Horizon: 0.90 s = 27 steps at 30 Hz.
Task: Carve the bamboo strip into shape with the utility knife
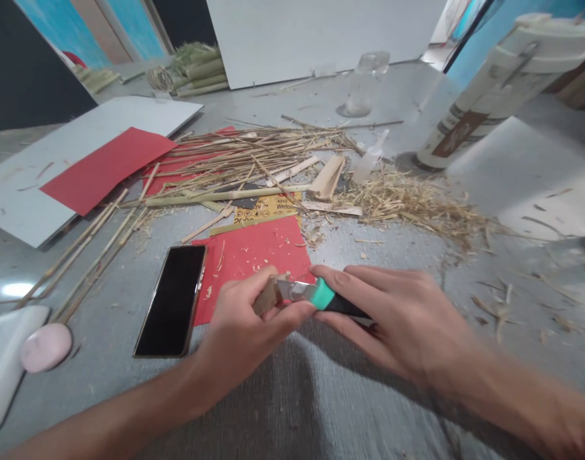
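My right hand (pixel 398 319) is closed round a utility knife (pixel 321 295) with a teal and black handle, its metal blade pointing left. My left hand (pixel 244 332) pinches a short tan piece of bamboo (pixel 268 295) right at the blade's tip. Both hands hover low over the grey table, just in front of a red sheet of paper (pixel 258 252) strewn with shavings.
A black phone (pixel 172 300) lies left of my hands. A pile of bamboo sticks (pixel 244 160) and straw shavings (pixel 412 201) spreads behind. Another red sheet (pixel 105 167) rests on a white board (pixel 82 128). A large white tub (pixel 508 83) and a clear bottle (pixel 364 83) stand at the back right.
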Each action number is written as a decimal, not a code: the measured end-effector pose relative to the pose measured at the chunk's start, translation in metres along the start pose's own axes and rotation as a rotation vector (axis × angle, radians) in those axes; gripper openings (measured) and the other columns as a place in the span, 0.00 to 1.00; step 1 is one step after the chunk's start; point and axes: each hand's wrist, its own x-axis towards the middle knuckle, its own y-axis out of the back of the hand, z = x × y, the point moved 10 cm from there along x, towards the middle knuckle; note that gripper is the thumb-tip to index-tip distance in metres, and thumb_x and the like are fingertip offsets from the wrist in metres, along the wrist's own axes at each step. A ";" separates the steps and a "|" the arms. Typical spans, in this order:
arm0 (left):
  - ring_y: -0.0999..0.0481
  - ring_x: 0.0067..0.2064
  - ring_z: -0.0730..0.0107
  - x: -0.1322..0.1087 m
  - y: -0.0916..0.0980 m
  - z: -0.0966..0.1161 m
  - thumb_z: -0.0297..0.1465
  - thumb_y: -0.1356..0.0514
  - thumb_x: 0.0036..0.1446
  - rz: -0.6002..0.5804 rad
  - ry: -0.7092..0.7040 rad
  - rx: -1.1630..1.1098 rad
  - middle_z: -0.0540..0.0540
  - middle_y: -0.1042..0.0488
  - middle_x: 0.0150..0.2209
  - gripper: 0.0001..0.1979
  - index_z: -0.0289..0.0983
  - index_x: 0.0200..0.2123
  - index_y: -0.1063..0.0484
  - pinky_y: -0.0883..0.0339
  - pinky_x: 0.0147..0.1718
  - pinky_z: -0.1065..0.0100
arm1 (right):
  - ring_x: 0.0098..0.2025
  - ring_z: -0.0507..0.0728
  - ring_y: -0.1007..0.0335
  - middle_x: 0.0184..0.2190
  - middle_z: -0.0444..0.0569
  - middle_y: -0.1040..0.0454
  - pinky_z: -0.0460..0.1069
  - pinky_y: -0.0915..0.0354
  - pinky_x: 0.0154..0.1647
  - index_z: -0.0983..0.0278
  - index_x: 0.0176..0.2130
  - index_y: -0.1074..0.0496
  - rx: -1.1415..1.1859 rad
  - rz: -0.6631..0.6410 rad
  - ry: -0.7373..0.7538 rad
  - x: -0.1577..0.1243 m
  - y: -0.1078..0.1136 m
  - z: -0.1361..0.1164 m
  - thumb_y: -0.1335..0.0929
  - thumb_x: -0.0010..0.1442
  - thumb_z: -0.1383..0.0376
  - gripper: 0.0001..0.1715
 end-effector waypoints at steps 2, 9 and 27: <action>0.46 0.26 0.75 0.000 0.002 0.004 0.47 0.31 0.61 0.015 -0.046 0.053 0.58 0.44 0.22 0.25 0.40 0.25 0.39 0.52 0.24 0.71 | 0.29 0.56 0.24 0.36 0.51 0.17 0.53 0.39 0.28 0.64 0.54 0.25 -0.008 -0.008 0.003 0.000 0.000 -0.001 0.41 0.81 0.54 0.22; 0.51 0.24 0.75 0.003 0.004 0.000 0.50 0.32 0.60 0.039 0.008 0.041 0.58 0.49 0.20 0.30 0.40 0.21 0.44 0.57 0.21 0.69 | 0.28 0.55 0.25 0.32 0.46 0.20 0.54 0.41 0.27 0.66 0.56 0.25 -0.089 0.014 -0.003 -0.001 0.003 -0.003 0.39 0.81 0.53 0.23; 0.41 0.24 0.75 0.004 0.000 -0.010 0.45 0.34 0.66 0.002 0.085 -0.220 0.57 0.41 0.22 0.23 0.41 0.27 0.42 0.47 0.25 0.69 | 0.28 0.57 0.23 0.35 0.51 0.16 0.52 0.37 0.26 0.63 0.57 0.22 -0.084 0.104 -0.152 -0.002 0.015 0.015 0.34 0.78 0.54 0.20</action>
